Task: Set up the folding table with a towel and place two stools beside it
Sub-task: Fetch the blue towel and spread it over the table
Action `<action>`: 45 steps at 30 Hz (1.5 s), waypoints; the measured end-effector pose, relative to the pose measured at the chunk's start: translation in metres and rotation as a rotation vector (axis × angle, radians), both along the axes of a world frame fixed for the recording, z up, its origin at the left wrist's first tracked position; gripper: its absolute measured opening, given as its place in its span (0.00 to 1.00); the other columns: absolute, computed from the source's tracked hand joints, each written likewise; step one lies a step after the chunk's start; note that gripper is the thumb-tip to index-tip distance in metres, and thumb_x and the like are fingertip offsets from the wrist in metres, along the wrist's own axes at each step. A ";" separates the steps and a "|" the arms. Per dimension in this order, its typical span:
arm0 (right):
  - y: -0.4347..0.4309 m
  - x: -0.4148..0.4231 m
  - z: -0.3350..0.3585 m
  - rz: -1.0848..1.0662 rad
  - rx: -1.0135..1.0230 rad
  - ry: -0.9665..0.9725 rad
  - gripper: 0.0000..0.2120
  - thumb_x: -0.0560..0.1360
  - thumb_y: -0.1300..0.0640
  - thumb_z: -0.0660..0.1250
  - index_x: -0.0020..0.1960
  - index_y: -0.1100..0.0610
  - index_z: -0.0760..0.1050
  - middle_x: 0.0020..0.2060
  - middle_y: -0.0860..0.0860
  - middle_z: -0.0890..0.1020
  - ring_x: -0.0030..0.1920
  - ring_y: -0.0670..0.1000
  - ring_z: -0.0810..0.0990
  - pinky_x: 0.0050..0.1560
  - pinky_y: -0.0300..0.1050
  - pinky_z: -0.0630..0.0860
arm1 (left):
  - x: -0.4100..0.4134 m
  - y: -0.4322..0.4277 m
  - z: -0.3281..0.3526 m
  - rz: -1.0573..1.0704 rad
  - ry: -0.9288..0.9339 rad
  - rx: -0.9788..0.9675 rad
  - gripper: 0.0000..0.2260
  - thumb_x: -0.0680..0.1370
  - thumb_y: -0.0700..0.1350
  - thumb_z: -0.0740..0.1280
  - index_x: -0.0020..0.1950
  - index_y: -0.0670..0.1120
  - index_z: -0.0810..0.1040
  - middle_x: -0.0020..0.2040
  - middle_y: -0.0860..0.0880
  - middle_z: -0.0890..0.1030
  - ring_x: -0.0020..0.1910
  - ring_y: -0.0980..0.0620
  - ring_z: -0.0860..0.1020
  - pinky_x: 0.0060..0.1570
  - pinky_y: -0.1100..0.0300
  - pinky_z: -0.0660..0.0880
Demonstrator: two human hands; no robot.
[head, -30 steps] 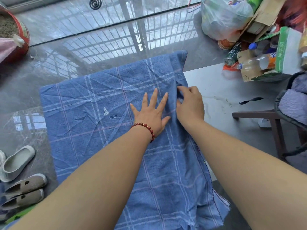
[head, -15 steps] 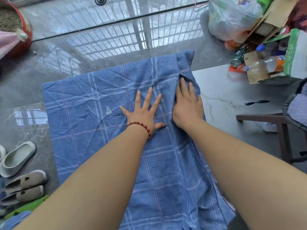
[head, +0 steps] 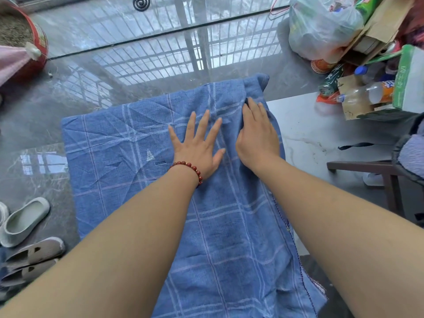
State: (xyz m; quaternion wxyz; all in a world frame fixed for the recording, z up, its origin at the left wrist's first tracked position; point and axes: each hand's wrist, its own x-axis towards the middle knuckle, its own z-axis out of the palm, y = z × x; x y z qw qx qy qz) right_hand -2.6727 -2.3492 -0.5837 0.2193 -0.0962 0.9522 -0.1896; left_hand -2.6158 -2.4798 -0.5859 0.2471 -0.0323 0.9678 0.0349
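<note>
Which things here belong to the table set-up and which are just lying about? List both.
Job in hand:
towel, blue, spread out flat
left hand, pressing flat on it
right hand, flat on its right-hand fold

Lying about:
shoes on the floor at left
plastic bag
bottle
red tub

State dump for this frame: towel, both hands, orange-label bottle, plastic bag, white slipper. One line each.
Blue plaid towel: spread out, creased, far right corner bunched.
Left hand: flat, fingers spread, pressing on the towel.
Right hand: fingers straight, pressing the towel's right-hand fold.
Orange-label bottle: lying on its side.
Plastic bag: stuffed full.
White slipper: sole down on the floor, unworn.
</note>
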 end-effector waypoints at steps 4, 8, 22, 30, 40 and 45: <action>-0.003 -0.012 -0.013 -0.030 -0.061 0.041 0.24 0.77 0.63 0.54 0.73 0.58 0.62 0.76 0.50 0.58 0.75 0.52 0.55 0.72 0.49 0.59 | -0.021 -0.003 0.000 0.029 0.003 0.018 0.29 0.80 0.60 0.49 0.76 0.57 0.38 0.77 0.54 0.37 0.76 0.46 0.38 0.66 0.31 0.42; -0.005 -0.019 -0.017 -0.100 -0.095 0.068 0.14 0.76 0.62 0.56 0.58 0.62 0.73 0.65 0.53 0.71 0.63 0.57 0.69 0.58 0.49 0.69 | -0.035 -0.007 0.000 0.000 0.002 0.024 0.28 0.80 0.61 0.48 0.75 0.60 0.38 0.77 0.53 0.36 0.76 0.46 0.38 0.66 0.31 0.41; 0.003 -0.035 0.002 -0.358 0.090 -0.035 0.17 0.76 0.63 0.57 0.64 0.61 0.69 0.70 0.51 0.64 0.67 0.55 0.64 0.62 0.49 0.66 | -0.028 -0.018 -0.006 0.029 -0.167 -0.046 0.28 0.78 0.66 0.43 0.73 0.62 0.32 0.75 0.53 0.30 0.75 0.44 0.36 0.64 0.26 0.42; -0.012 -0.018 0.000 -0.049 -0.037 0.016 0.22 0.79 0.61 0.54 0.72 0.61 0.61 0.75 0.52 0.59 0.74 0.53 0.57 0.70 0.50 0.60 | -0.014 -0.011 -0.005 0.016 -0.170 -0.028 0.32 0.76 0.69 0.46 0.73 0.63 0.33 0.74 0.53 0.29 0.75 0.44 0.34 0.63 0.26 0.41; -0.008 0.006 -0.001 0.015 0.188 -0.056 0.30 0.79 0.56 0.56 0.77 0.59 0.47 0.78 0.50 0.44 0.77 0.52 0.45 0.75 0.52 0.53 | 0.013 -0.016 -0.001 0.095 -0.108 -0.006 0.34 0.76 0.67 0.52 0.74 0.62 0.34 0.75 0.51 0.30 0.75 0.44 0.35 0.65 0.28 0.44; -0.001 0.024 0.001 -0.053 0.274 -0.180 0.33 0.79 0.56 0.57 0.77 0.56 0.41 0.77 0.48 0.38 0.77 0.54 0.43 0.73 0.56 0.55 | 0.036 -0.013 0.001 0.138 -0.149 0.001 0.35 0.76 0.66 0.53 0.73 0.61 0.33 0.74 0.51 0.29 0.75 0.43 0.34 0.65 0.28 0.45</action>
